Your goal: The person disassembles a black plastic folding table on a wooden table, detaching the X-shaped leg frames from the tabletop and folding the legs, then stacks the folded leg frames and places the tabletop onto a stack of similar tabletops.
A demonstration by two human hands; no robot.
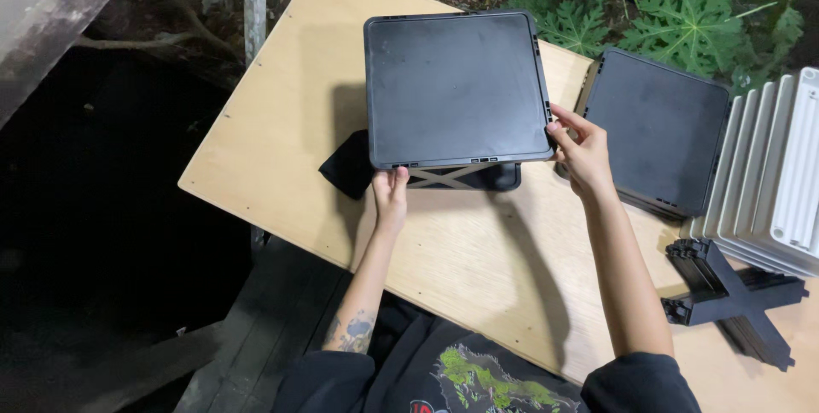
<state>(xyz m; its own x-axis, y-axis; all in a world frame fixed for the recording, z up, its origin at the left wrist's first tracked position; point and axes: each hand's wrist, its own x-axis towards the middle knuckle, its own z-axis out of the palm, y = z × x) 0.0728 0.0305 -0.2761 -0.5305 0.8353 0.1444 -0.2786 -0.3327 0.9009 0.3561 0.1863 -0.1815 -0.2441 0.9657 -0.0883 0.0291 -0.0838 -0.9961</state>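
A person sits at a light wooden tabletop (299,123) and holds a square black panel (456,89) flat above it with both hands. The left hand (391,195) grips the panel's near edge close to its left corner, fingers curled up against the rim, so its grip is closed on the panel. The right hand (582,153) is at the panel's right near corner, fingertips pressed to the side edge and thumb along it; its grip also holds the panel.

Under the panel, a black cross-shaped brace (448,176) shows just below the near edge, touching or nearly touching the panel's underside; the exact contact cannot be told. A black cloth (348,165) lies on the tabletop just left of the brace, partly under the panel.

To the right, a stack of similar black panels (661,127) lies flat, just beyond the right hand. Further right, several white panels (781,174) lean together on edge. In front of them lies a stack of black cross-shaped pieces (734,298), near the tabletop's right end.

Green leafy plants (682,12) grow beyond the far edge.
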